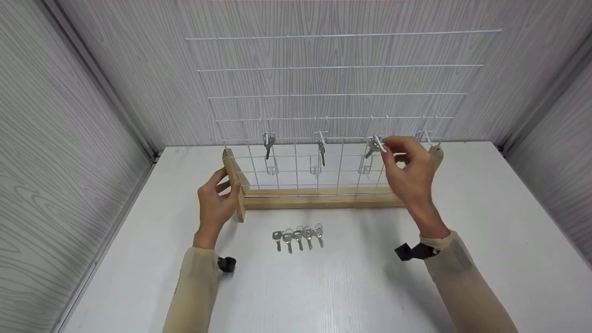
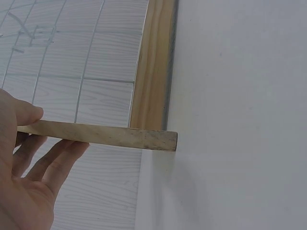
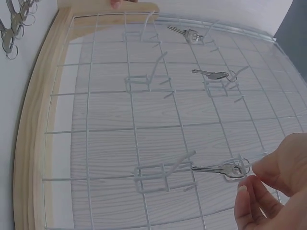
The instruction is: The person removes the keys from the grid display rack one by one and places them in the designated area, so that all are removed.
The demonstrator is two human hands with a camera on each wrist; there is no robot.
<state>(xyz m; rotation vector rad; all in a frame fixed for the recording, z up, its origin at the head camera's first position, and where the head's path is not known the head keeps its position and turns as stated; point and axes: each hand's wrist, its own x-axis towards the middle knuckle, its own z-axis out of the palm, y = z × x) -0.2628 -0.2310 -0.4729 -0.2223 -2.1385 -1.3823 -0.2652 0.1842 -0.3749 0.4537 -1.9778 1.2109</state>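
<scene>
hands spread wide, a person works at a white wire rack [image 1: 323,95] standing between them. the work, by the look of it, is hanging keys, and seems under half done: a first key [image 1: 268,144] and second key [image 1: 322,149] hang from the rack between the hands, while a third key [image 3: 231,170] is at the fingertips of the right hand [image 1: 411,171], by its hook [image 1: 380,144]. five loose keys [image 1: 298,236], left to hang, lie in a row on the table [image 1: 347,282], between the hands and nearer the person. just past the right hand, a bare hook [image 1: 428,137] juts out; three lower hooks [image 1: 315,170], left of that hand, also carry nothing. right thumb and fingers curl to a pinch at the third key, wrist raised; they partly cover the spot, so whether it is fully on is hard to say. the left hand [image 1: 217,203] grips the wooden end post [image 2: 105,135], thumb opposite fingers, apparently to steady the rack.
</scene>
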